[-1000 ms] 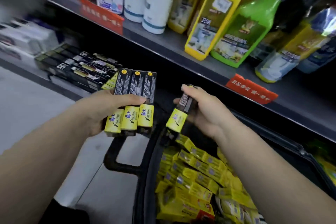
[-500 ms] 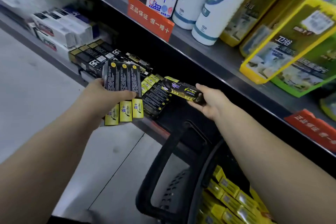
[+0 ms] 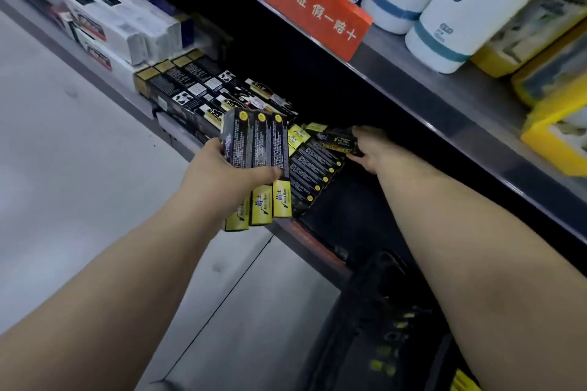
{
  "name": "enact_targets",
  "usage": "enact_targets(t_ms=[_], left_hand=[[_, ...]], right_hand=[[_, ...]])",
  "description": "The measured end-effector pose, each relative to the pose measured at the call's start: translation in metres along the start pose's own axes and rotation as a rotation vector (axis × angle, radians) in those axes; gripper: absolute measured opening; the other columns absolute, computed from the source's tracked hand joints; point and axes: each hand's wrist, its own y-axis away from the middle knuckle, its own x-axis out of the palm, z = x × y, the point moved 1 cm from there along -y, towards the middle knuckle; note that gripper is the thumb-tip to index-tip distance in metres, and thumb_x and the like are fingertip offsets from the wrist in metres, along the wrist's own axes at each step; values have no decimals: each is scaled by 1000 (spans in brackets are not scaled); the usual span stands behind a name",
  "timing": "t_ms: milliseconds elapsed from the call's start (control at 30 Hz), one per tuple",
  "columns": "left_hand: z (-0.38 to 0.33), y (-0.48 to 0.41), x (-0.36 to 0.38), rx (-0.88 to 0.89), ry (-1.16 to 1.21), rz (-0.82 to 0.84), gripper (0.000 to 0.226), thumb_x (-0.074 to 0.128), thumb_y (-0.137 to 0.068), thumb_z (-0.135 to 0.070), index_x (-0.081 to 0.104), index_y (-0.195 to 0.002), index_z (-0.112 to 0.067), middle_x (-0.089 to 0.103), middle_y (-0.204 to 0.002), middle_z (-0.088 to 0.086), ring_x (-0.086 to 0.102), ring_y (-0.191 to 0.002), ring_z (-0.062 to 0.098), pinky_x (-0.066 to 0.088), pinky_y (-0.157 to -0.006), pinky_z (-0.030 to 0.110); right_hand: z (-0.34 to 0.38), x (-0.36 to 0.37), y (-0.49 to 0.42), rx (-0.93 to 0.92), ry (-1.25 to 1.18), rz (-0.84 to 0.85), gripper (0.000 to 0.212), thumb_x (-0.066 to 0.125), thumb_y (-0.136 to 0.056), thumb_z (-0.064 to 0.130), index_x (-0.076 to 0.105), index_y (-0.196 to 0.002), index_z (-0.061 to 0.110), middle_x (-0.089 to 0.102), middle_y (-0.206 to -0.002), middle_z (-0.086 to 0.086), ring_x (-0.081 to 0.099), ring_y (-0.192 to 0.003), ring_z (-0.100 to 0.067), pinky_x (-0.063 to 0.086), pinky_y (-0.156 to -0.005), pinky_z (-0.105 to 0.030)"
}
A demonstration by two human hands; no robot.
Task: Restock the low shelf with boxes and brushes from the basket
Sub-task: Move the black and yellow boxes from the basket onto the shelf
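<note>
My right hand grips one box, long axis 10-to-4, just above shelved row at its 7 o'clock; right nearer. Left hand clasps three boxes, low shelf at 1 o'clock.

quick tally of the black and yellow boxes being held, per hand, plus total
left hand boxes: 3
right hand box: 1
total: 4
</note>
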Motion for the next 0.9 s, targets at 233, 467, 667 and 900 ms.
enact_targets(t_ms=[233, 467, 667, 900], left_hand=[[2, -16, 6, -41, 73, -21, 56, 84, -63, -27, 53, -109, -21, 66, -79, -8, 62, -45, -1, 39, -32, 13], [1, -22, 19, -88, 141, 22, 53, 84, -64, -23, 55, -108, -20, 70, -86, -4, 66, -55, 5, 46, -40, 18], [6, -22, 26, -183, 206, 134, 43, 84, -64, -16, 61, -99, -19, 74, -89, 6, 72, -73, 24, 59, -70, 43], [5, -18, 30, -198, 264, 144, 40, 83, -66, -17, 61, -98, -18, 73, -91, 6, 70, -76, 23, 57, -66, 38]], right_hand=[[-20, 13, -18, -133, 416, 233, 36, 47, -97, 14, 47, -134, 13, 55, -129, -13, 54, -116, -26, 44, -95, -37], [-15, 19, -7, -234, 797, 178, 48, 42, -97, 6, 33, -143, 16, 39, -143, -14, 45, -125, -29, 40, -100, -35], [21, 33, 61, -57, 254, 591, 32, 44, -95, 47, 55, -113, 23, 58, -125, -10, 56, -114, -27, 45, -96, -41], [24, 14, 82, -101, 212, 656, 15, 54, -93, 25, 57, -108, 21, 66, -91, -1, 67, -77, -16, 56, -73, -29]])
